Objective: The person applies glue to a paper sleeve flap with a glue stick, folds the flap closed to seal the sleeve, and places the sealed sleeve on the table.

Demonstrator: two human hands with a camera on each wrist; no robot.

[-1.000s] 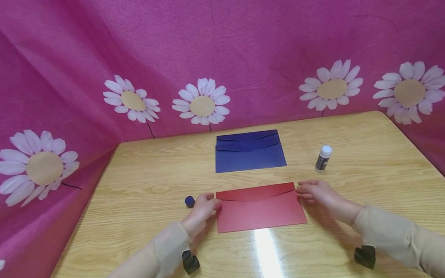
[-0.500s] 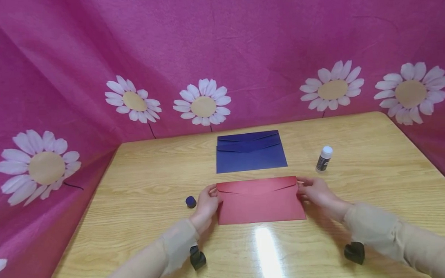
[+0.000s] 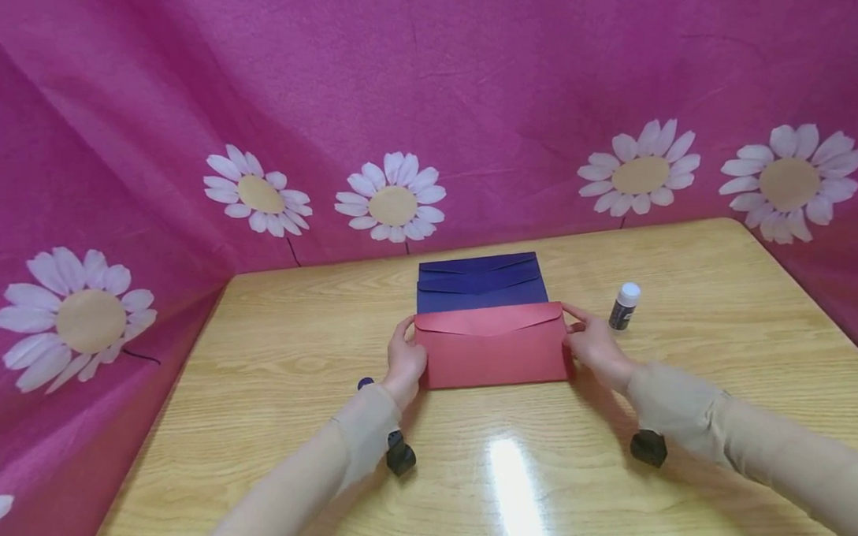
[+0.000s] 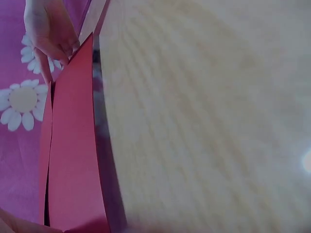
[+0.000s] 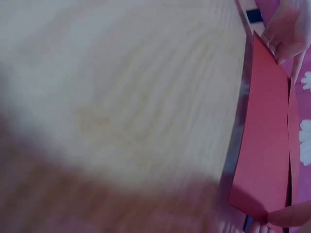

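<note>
A red envelope (image 3: 494, 356), its flap edge away from me, is held at both short ends. My left hand (image 3: 407, 362) pinches its left end, and my right hand (image 3: 596, 342) pinches the right end. In the left wrist view the envelope (image 4: 73, 145) stands tilted up, with a narrow gap along its flap; the right wrist view shows the same gap on the envelope (image 5: 265, 136). Right behind it lie overlapping dark blue envelopes (image 3: 479, 286), their lower part hidden by the red one.
A glue stick (image 3: 625, 306) with a white cap stands at the right, just beyond my right hand. A small dark blue cap (image 3: 365, 383) sits left of my left wrist, partly covered by it. A pink flowered cloth (image 3: 501, 100) hangs behind the wooden table (image 3: 296, 328).
The red envelope was lying flat on the table. Both hands have gripped its ends, tilted it up and carried it away from me, so it now overlaps the blue envelopes in view.
</note>
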